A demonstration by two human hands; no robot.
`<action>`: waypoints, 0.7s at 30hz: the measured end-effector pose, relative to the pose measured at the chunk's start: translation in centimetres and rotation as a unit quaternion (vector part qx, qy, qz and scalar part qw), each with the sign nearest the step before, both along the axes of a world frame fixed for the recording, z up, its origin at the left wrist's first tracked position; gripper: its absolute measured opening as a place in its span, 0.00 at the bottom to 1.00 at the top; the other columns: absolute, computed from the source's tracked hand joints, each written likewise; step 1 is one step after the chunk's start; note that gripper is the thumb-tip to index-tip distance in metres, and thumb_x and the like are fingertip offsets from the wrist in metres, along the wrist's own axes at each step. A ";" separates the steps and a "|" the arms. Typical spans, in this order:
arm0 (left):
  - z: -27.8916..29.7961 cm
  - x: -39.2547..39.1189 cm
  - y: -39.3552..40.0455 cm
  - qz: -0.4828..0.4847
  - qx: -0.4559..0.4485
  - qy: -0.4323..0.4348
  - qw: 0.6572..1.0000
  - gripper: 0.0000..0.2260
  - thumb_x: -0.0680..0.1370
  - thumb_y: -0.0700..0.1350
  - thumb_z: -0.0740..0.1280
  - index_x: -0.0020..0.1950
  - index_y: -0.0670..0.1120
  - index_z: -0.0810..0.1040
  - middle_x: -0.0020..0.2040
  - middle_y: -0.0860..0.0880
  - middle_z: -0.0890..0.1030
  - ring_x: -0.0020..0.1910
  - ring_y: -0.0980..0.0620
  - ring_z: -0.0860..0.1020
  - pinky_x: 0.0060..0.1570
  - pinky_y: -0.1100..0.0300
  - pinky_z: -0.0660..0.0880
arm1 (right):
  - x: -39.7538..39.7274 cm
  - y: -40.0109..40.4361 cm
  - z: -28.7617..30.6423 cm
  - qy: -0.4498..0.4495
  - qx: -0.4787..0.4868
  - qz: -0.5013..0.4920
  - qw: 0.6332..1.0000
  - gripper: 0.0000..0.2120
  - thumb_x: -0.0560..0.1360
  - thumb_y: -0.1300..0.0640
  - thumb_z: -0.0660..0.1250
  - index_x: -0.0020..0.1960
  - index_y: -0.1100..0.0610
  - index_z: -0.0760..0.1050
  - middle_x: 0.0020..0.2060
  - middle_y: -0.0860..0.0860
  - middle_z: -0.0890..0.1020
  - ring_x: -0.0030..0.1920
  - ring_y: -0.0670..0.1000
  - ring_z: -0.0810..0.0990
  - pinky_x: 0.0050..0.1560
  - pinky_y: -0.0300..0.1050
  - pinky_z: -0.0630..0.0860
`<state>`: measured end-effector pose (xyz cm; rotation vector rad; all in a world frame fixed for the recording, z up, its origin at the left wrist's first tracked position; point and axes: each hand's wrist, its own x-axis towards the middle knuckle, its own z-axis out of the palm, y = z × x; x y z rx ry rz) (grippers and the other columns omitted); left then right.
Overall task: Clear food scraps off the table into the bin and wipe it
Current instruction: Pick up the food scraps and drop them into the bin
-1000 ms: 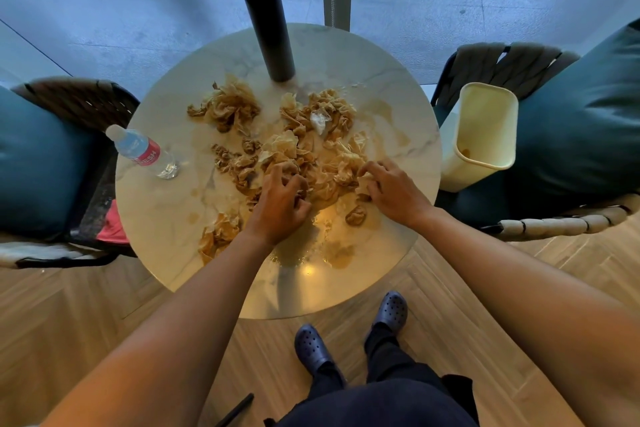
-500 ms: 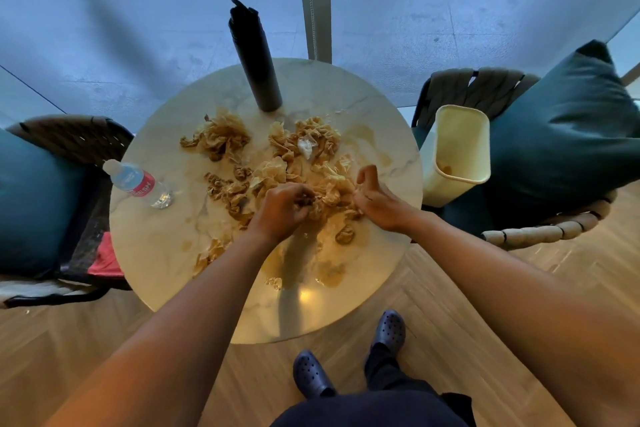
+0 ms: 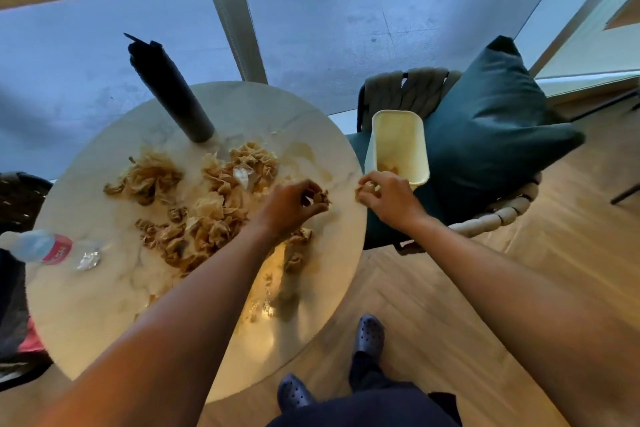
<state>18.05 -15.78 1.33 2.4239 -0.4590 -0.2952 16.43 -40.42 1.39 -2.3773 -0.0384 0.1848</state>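
Beside the bin, both hands' grips clutch food scraps.

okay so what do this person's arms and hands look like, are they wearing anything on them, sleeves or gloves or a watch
Both arms are bare from as far up as the head view shows down to the fingers. The left hand and the right hand have no gloves, and no watch, bracelet or ring is visible. No sleeve edge comes into view on either arm. Fine details on the fingers are too blurred to rule out.
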 end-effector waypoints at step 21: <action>-3.6 10.9 -17.6 0.000 0.103 -0.076 0.992 0.28 0.80 0.60 0.66 0.78 0.55 0.65 0.74 0.47 0.71 0.72 0.44 0.69 0.68 0.47 0.68 | 9.1 -12.3 -3.0 0.064 -0.066 -0.016 0.996 0.28 0.78 0.52 0.69 0.76 0.44 0.66 0.78 0.49 0.65 0.75 0.55 0.68 0.73 0.60 0.67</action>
